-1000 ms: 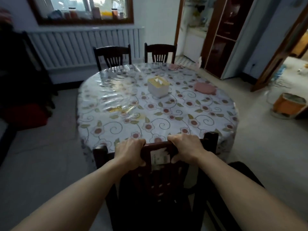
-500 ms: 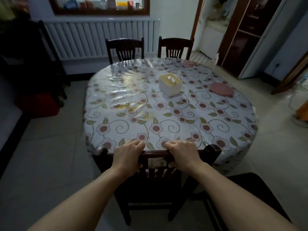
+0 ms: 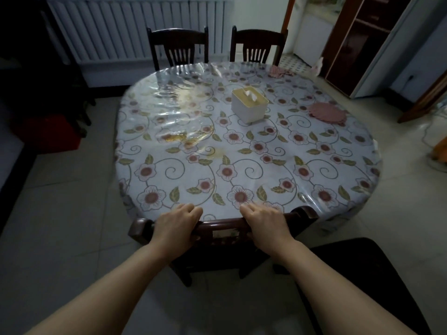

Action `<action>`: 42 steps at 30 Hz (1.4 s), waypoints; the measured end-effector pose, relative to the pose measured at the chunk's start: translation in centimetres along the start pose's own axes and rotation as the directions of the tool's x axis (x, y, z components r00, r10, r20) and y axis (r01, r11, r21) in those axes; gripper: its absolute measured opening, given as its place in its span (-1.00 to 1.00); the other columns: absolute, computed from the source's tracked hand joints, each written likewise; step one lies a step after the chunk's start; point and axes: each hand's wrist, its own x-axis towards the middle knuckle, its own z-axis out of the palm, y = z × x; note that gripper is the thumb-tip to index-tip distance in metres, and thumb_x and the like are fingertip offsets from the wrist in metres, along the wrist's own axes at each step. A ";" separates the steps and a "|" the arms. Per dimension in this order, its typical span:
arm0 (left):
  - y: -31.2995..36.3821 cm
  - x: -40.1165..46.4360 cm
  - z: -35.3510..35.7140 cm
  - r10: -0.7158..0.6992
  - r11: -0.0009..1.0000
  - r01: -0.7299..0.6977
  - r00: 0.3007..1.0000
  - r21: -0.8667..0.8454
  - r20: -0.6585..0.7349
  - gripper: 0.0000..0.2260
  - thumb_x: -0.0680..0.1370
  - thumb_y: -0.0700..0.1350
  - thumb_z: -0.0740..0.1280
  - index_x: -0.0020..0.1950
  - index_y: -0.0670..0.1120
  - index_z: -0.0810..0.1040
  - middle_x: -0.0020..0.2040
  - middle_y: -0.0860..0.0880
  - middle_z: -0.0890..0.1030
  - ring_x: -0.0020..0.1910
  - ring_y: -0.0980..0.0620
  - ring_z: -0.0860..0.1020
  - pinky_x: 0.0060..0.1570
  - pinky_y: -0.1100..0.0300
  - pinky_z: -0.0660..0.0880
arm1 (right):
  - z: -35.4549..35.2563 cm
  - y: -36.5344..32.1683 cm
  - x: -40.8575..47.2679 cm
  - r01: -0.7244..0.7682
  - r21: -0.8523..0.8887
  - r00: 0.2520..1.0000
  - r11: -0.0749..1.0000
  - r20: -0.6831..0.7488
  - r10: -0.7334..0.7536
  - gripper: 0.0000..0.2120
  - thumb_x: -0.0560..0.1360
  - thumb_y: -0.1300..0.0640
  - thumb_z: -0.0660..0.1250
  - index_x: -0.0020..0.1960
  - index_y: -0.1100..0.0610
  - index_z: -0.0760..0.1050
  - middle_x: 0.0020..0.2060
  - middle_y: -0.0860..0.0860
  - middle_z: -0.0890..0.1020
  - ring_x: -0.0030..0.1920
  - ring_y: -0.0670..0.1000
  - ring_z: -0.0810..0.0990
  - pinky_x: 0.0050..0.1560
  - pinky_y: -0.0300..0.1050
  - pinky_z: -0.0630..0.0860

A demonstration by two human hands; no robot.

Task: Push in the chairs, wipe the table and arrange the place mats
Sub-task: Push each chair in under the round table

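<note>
My left hand and right hand both grip the top rail of the near chair, which touches the desk edge. If I push harder, my fingers may be pinched against the tablecloth.

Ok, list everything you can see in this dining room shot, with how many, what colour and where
Table: one, white floral cloth under clear plastic, centre.
Near chair: one, dark wood, its top rail at the table's near edge.
Far chairs: two, dark wood, side by side at the far edge.
Tissue box: one, cream, on the table right of centre.
Place mats: pink, one round stack near the right edge, more at the far right rim; count unclear.
Radiator: one, white, back wall.
Cabinet: one, dark brown, upper right.
Left hand: gripping the near chair's rail.
Right hand: gripping the same rail.
</note>
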 end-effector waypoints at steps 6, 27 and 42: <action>-1.2 -0.7 0.3 -0.072 0.997 0.072 0.996 0.015 0.046 -0.76 0.39 -0.03 0.36 0.02 0.02 0.42 -0.03 0.06 0.53 -0.03 0.00 0.52 -0.31 0.14 0.34 | 0.1 0.4 -0.1 -0.024 0.008 0.999 1.000 0.048 0.024 -0.78 0.25 0.34 0.36 -0.23 0.08 0.42 -0.36 -0.01 0.58 -0.34 0.07 0.57 -0.38 -0.16 0.29; 2.9 -1.2 -2.0 -0.046 0.999 0.044 0.995 0.026 0.094 -0.50 0.44 0.05 0.34 0.32 -0.01 0.28 0.22 -0.03 0.48 0.20 -0.07 0.44 0.25 -0.02 0.27 | -2.1 -1.8 -3.2 -0.201 -0.014 0.972 0.979 0.119 0.201 -0.27 0.44 0.01 0.38 0.46 0.10 0.06 0.41 0.13 0.19 0.45 0.15 0.12 0.48 0.09 0.02; 17.2 -2.2 -6.5 0.355 0.932 -0.343 0.930 -0.120 0.095 -0.50 0.45 0.05 0.35 0.32 -0.03 0.29 0.28 -0.06 0.45 0.29 -0.09 0.39 0.26 0.00 0.27 | -8.6 -0.3 -18.8 -0.542 -0.097 0.837 0.835 0.029 0.546 -0.30 0.44 -0.04 0.38 0.44 0.14 0.15 0.39 0.11 0.23 0.41 0.12 0.20 0.42 0.01 0.14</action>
